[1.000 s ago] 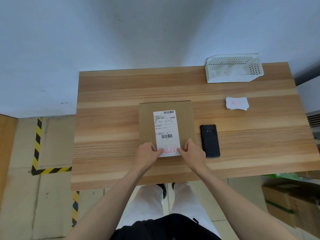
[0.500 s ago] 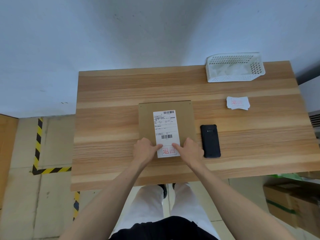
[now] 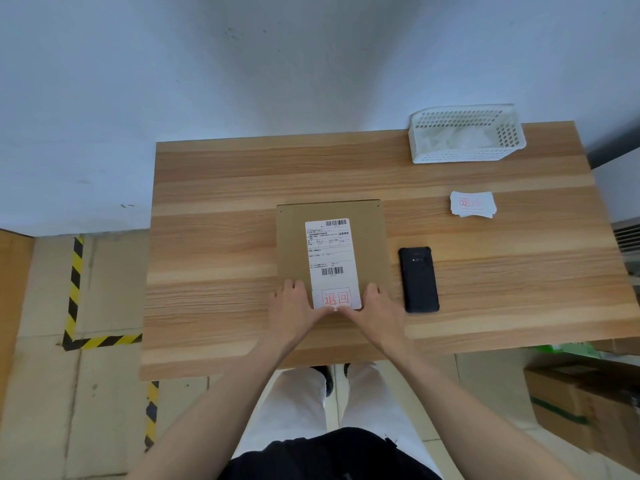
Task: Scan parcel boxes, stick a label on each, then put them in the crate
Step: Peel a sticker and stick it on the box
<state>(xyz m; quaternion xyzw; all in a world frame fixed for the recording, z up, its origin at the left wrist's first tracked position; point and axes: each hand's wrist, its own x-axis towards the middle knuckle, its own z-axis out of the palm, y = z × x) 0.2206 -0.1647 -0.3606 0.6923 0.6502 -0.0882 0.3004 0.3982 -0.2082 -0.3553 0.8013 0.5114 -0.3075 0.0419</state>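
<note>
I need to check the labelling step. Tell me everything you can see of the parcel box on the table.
The parcel box is a flat brown cardboard piece lying on the wooden table, long side pointing away from the person. A white shipping label with two barcodes runs down its middle, a red-character sticker at the near end. The left hand and right hand rest on its near edge.

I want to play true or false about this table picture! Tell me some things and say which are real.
1. The parcel box lies flat on the table. True.
2. The black scanner lies left of the box. False: it lies to its right.
3. Both hands, left hand and right hand, rest on the box's near edge. True.
4. The white basket stands on the floor. False: it stands at the table's far right corner.
</note>
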